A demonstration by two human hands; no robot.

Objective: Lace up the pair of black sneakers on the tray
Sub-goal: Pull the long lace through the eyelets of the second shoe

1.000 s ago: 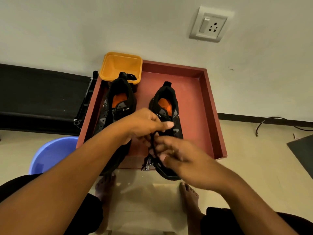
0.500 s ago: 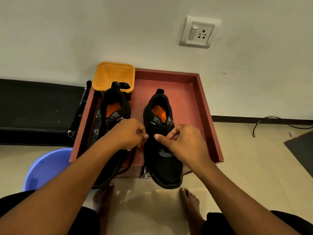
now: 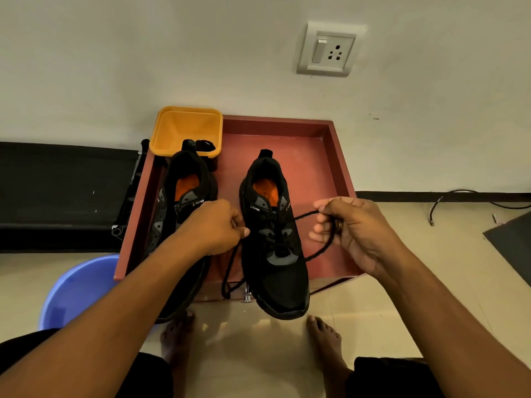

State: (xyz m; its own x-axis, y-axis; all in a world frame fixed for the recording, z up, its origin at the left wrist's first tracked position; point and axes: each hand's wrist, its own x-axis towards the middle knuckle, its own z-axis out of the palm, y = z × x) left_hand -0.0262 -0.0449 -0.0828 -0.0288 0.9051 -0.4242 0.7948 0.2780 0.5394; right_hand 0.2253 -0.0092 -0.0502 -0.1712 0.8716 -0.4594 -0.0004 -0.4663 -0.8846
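Two black sneakers with orange insoles stand side by side on a red tray (image 3: 319, 156), toes toward me. The right sneaker (image 3: 275, 268) has a black lace (image 3: 304, 216) threaded through its eyelets. My left hand (image 3: 214, 226) pinches one lace end just left of that shoe, and the loose tail hangs down over the tray's front edge. My right hand (image 3: 352, 228) grips the other lace end, pulled out to the right of the shoe. The left sneaker (image 3: 179, 211) is partly hidden behind my left forearm.
An orange tub (image 3: 186, 129) sits at the tray's back left corner with a dark item at its front rim. A blue plastic basin (image 3: 73, 288) stands on the floor at the left. My bare feet are below the tray. A wall socket and a cable lie to the right.
My hands have moved apart from over the right sneaker, drawing the two lace ends out to either side. The right hand has travelled furthest, out to the right of the shoe.
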